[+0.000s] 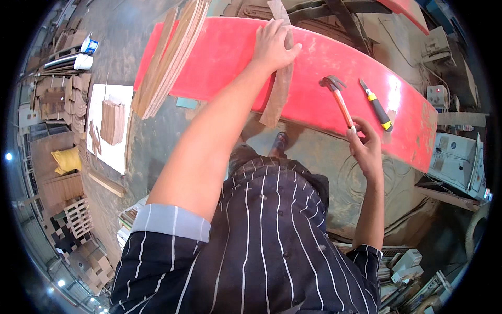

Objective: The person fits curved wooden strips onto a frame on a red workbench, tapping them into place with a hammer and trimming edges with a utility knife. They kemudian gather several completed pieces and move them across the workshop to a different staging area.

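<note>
My left hand (273,48) reaches to the far side of the red tabletop (230,63) and grips a curved wooden strip (277,99). The strip lies crosswise, its lower end sticking out past the table's near edge. In my right hand (367,146), at the near edge, the fingers pinch the handle end of a claw hammer (342,107). Its orange handle slants up to a dark head close to the table surface. To the right of the hammer lies a utility knife (377,107) with a black and yellow handle.
Several long wooden strips (170,68) lie stacked across the table's left end. On the floor at left, a white board (120,146) carries more wood pieces (112,123). Machinery (452,154) stands at the right, and dark metal beams (348,23) lie beyond the table.
</note>
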Available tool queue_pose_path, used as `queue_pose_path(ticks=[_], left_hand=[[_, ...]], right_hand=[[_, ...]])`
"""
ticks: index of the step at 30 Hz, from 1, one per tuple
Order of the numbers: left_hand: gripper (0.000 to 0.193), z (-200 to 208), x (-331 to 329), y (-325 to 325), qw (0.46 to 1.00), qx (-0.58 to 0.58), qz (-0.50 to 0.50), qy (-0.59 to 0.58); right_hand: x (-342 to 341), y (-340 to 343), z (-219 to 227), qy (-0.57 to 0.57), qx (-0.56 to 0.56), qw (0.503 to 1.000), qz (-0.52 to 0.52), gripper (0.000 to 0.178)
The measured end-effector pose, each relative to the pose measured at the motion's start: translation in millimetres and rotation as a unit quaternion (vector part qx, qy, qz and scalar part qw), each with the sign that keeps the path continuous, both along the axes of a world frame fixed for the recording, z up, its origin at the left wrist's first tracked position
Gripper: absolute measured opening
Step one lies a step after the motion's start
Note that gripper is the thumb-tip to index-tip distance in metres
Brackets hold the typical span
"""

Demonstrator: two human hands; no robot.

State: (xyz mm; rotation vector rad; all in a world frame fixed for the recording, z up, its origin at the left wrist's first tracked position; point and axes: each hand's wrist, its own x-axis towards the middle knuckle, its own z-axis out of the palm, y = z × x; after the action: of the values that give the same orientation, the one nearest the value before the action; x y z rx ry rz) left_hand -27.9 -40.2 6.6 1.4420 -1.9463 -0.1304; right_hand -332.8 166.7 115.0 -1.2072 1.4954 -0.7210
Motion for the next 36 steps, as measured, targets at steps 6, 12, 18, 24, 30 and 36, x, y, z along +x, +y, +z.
queue_pose_path(ticks=[6,12,18,24,30,36], left_hand=[[0.052,2,2,11,0.997,0.035,-0.003,-0.064],[0.047,14,-3,18,0.996,0.038,0.009,-0.078],[0.046,25,-1,15,0.996,0.076,-0.013,-0.039],[0.048,20,-3,13,0.997,0.031,0.0,-0.071],[0.047,29,-2,15,0.996,0.083,-0.02,-0.035],[0.047,27,-1,15,0.996,0.081,-0.015,-0.033]], right_hand=[[21,-9,-9,0.004,0.038,0.996,0.079,0.041],[43,-13,-13,-0.031,0.034,0.999,0.02,0.047],[44,-14,-17,-0.036,0.094,0.992,0.076,0.046],[43,-18,-23,-0.01,0.076,0.99,0.114,0.046],[33,-30,-25,-0.059,0.058,0.997,0.008,0.046],[42,-18,-13,0.008,0.068,0.983,0.169,0.044]])
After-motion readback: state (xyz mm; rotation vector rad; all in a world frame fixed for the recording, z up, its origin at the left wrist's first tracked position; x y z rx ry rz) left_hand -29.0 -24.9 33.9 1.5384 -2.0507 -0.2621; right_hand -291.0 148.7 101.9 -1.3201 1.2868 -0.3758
